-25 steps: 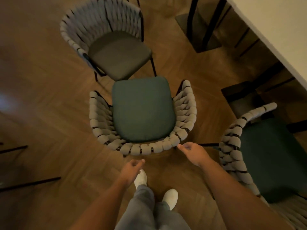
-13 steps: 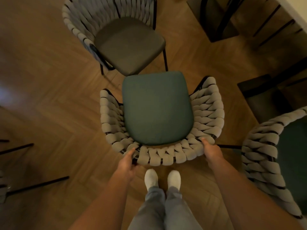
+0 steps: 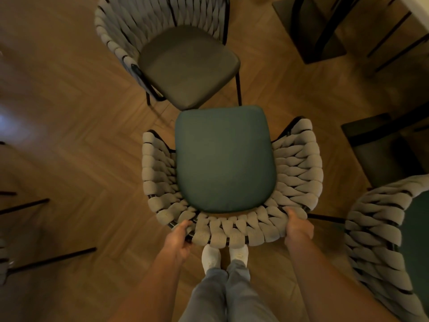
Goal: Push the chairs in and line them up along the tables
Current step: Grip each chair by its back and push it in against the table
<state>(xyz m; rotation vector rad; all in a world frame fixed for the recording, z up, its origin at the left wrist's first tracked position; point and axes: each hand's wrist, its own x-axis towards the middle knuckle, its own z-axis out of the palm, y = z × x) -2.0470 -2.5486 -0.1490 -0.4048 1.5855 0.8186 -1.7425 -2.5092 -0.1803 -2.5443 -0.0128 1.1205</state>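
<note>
Gripping green-seated chair [image 3: 224,159], both hands [image 3: 178,238].

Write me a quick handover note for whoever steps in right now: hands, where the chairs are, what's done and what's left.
Left hand: grips the woven back rim of the green-seat chair.
Right hand: grips the same rim on the other side.
Chairs: the green-seat chair stands on the open floor; its front meets the grey-seat chair, also out on the floor. A third chair is at right. Table edge is at top right.
Done: chair gripped.
Left: push it in and line up the others.
</note>
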